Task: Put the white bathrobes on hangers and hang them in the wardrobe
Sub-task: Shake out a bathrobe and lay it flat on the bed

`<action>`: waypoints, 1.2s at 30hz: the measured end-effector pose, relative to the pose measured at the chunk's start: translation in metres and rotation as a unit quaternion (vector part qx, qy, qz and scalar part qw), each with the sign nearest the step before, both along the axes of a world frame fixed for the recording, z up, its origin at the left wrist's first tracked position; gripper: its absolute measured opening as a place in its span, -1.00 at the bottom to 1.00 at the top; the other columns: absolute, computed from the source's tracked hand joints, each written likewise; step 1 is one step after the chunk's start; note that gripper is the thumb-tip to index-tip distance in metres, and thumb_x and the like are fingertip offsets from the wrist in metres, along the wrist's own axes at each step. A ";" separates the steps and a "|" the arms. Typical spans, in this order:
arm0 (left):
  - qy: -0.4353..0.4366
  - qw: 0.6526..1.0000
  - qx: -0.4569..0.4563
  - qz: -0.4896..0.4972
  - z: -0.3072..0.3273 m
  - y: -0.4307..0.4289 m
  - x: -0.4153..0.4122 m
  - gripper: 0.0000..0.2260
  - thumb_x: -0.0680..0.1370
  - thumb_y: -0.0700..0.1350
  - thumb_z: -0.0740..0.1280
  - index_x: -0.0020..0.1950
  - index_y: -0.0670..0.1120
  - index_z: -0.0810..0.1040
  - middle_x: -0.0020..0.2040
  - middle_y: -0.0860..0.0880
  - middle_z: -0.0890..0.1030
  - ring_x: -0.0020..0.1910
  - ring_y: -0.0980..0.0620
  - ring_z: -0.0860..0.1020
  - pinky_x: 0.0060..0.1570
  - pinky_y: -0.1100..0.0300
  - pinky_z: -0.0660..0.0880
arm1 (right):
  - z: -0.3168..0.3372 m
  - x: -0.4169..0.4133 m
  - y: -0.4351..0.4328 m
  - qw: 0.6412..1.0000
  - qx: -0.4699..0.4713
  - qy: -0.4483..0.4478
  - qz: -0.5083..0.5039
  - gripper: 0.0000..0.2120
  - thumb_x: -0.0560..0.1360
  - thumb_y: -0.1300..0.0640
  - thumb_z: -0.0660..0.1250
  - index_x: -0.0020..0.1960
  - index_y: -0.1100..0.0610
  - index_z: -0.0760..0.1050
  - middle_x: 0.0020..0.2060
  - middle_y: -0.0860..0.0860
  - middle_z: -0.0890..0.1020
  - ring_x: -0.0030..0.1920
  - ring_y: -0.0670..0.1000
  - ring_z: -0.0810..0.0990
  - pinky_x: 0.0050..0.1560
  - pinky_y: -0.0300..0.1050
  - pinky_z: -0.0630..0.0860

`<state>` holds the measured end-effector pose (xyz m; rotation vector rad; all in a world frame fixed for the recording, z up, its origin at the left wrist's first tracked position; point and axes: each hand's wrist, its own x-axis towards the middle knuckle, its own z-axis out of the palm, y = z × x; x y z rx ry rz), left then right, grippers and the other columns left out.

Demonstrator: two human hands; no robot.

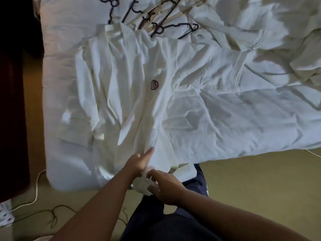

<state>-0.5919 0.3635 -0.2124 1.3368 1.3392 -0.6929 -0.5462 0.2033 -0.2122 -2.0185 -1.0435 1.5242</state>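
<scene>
Near edge of bed (pixel 243 122), where it meets the viewer: both hands at the hem of the bathrobe (pixel 132 94).
- Right hand (pixel 165 186): fingers curled over a bunched wad of the robe's white cloth hanging off the bed edge; grasping it.
- Left hand (pixel 139 162): forefinger straight, lying on the robe's front edge. Other fingers tucked under against the cloth; cannot tell if they pinch it.
- Dark trousers (pixel 173 223) below the hands, against the bed's near edge.

Bathrobe: spread flat on the bed, front up. Long axis runs from the near edge toward the far side, hem nearest the viewer, collar farthest. One sleeve stretches toward the bed's right. Small dark round logo (pixel 154 85) on the chest, mid-bed.

Hard to make out: white on white, so the robe's left outline blurs into the sheet; lower hem hidden under the hands.

Beside the bed's left edge: dark furniture (pixel 12 119), cut off by the frame; cables (pixel 36 188) on the floor at the bed's near left corner.

Far side of the bed: a tangle of hangers (pixel 156 18), dark and pale, just beyond the collar, partly cut off at the top. More crumpled white cloth (pixel 278 40) on the bed's far right; what it is cannot be told.
</scene>
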 end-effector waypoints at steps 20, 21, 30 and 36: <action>-0.033 0.959 0.278 -0.043 -0.011 0.028 -0.047 -0.84 0.63 -0.11 0.28 0.08 -0.21 0.53 -0.02 -0.17 0.59 0.00 -0.17 0.54 -0.07 0.09 0.38 | -0.111 0.048 0.017 0.937 -0.285 0.012 -0.201 -0.64 0.61 0.02 0.17 0.27 0.21 0.52 0.15 0.18 0.59 0.12 0.21 0.57 0.06 -0.04 0.46; -0.033 0.960 0.276 -0.039 -0.011 0.029 -0.046 -0.85 0.63 -0.12 0.28 0.08 -0.20 0.52 -0.03 -0.15 0.58 0.00 -0.16 0.54 -0.08 0.10 0.36 | -0.105 0.052 0.012 0.936 -0.276 0.026 -0.218 -0.64 0.63 0.01 0.16 0.22 0.24 0.53 0.12 0.20 0.61 0.13 0.21 0.58 0.05 -0.05 0.45; -0.017 0.970 0.241 -0.032 -0.005 0.021 -0.033 -0.82 0.64 -0.11 0.23 0.11 -0.22 0.47 -0.01 -0.20 0.57 -0.02 -0.23 0.55 -0.21 0.11 0.39 | 0.027 0.210 -0.079 0.970 -0.213 0.083 -0.082 -0.54 0.52 -0.25 0.36 -0.05 0.18 0.57 -0.37 0.03 0.63 -0.38 -0.03 0.56 -0.26 -0.16 0.41; -0.051 0.977 0.188 -0.085 0.012 -0.018 -0.005 -0.83 0.55 -0.11 0.33 -0.14 -0.12 0.36 -0.24 -0.08 0.49 -0.25 -0.11 0.51 -0.21 0.05 0.41 | 0.097 0.378 -0.115 0.914 -0.276 -0.296 0.015 -0.56 0.30 -0.23 0.57 -0.06 0.08 0.58 -0.18 0.05 0.65 -0.14 0.06 0.59 -0.15 -0.09 0.45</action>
